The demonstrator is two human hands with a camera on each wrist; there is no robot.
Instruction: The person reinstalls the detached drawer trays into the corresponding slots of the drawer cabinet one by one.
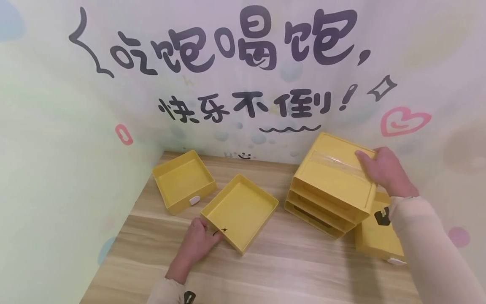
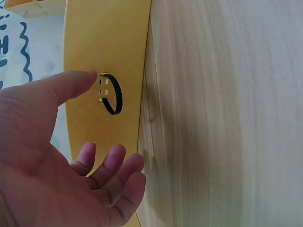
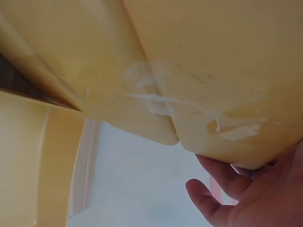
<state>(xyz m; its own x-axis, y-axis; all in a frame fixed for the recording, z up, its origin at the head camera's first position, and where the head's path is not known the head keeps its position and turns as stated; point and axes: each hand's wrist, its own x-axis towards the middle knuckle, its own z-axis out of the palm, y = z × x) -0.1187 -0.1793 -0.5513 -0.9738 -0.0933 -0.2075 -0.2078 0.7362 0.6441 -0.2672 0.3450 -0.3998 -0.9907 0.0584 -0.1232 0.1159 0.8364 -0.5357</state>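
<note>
Yellow plastic is seen in the middle drawer point(image 1: 241, 211), set just to the far right of the left hand point(image 1: 197, 242), whose fingers are spread wide, with the thumb held beside the black loop point(image 2: 119, 94). The yellow cabinet point(image 1: 334, 179), farther right, is gripped at its right edge by the right hand point(image 1: 388, 172), and a smaller-looking drawer point(image 1: 184, 177) is placed at the far left.
</note>
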